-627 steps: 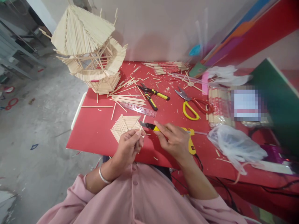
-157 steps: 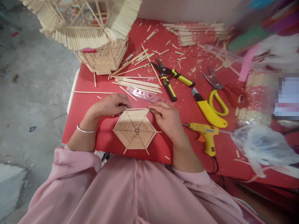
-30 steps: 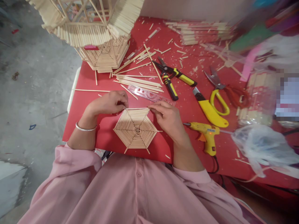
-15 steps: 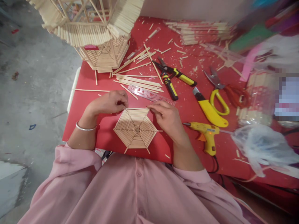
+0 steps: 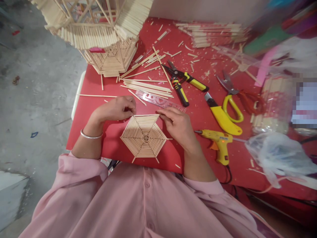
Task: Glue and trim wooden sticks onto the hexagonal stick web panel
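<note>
A hexagonal panel of thin wooden sticks [image 5: 145,150], laid in rings like a web, rests on the red table in front of me. Spoke ends jut out at its right and lower corners. Along its far edge lies a wooden stick [image 5: 146,115]. My left hand [image 5: 122,108] is closed in a pinch at the left end of that stick. At the stick's right end, my right hand [image 5: 177,125] has thumb and forefinger together, the fingertips partly covering their contact with it.
A large stick-built model [image 5: 109,59] stands at the back left. Beyond my hands lie loose sticks [image 5: 146,86], a clear ruler [image 5: 158,100] and black-yellow pliers [image 5: 182,94]. To the right are a yellow cutter knife [image 5: 224,117], shears [image 5: 232,107], a glue gun [image 5: 220,142] and a plastic bag [image 5: 279,153].
My right fingertips have shifted very slightly, showing a little more of the stick's right end. My left hand and the panel stay where they were.
</note>
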The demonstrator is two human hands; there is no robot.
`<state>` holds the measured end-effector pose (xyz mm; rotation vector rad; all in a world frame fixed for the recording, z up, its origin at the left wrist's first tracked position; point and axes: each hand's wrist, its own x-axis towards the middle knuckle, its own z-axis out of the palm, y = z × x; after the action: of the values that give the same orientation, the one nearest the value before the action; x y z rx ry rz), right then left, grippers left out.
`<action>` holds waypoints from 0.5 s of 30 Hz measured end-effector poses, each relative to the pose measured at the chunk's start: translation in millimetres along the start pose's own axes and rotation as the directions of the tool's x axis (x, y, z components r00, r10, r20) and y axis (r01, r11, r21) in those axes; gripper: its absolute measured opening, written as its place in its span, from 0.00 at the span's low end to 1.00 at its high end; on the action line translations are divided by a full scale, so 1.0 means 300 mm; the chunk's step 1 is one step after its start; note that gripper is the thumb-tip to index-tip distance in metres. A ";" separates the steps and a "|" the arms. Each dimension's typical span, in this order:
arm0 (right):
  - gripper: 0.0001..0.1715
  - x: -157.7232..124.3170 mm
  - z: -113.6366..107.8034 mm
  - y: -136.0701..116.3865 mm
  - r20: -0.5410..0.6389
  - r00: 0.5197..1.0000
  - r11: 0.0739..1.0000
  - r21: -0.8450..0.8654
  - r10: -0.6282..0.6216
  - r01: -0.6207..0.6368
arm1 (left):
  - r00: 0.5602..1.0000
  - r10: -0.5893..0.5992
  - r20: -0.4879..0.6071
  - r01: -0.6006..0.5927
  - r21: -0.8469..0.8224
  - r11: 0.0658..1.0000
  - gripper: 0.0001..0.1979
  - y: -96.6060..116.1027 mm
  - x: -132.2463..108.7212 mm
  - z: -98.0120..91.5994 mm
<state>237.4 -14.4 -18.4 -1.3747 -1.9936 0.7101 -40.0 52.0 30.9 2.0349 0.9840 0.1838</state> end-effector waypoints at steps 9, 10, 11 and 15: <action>0.16 -0.001 -0.005 -0.003 -0.008 1.000 1.000 -0.008 -0.017 0.017 | 1.000 0.022 -0.003 -0.022 0.010 1.000 0.09 -0.005 0.002 0.002; 0.16 -0.001 -0.004 -0.003 -0.009 1.000 1.000 -0.010 -0.015 0.015 | 1.000 0.023 -0.007 -0.023 0.005 1.000 0.08 -0.004 0.003 0.002; 0.16 -0.001 -0.003 -0.002 -0.011 1.000 1.000 -0.013 -0.013 0.013 | 1.000 0.024 -0.008 -0.024 0.000 1.000 0.08 -0.004 0.003 0.003; 0.15 -0.001 0.004 0.002 -0.027 1.000 0.999 -0.040 -0.012 0.011 | 1.000 0.014 -0.013 -0.014 -0.005 1.000 0.08 -0.001 0.003 0.004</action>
<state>237.0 -14.7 -19.7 -1.3874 -2.0022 0.6464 -39.1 52.0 29.7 2.0391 0.9765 0.2071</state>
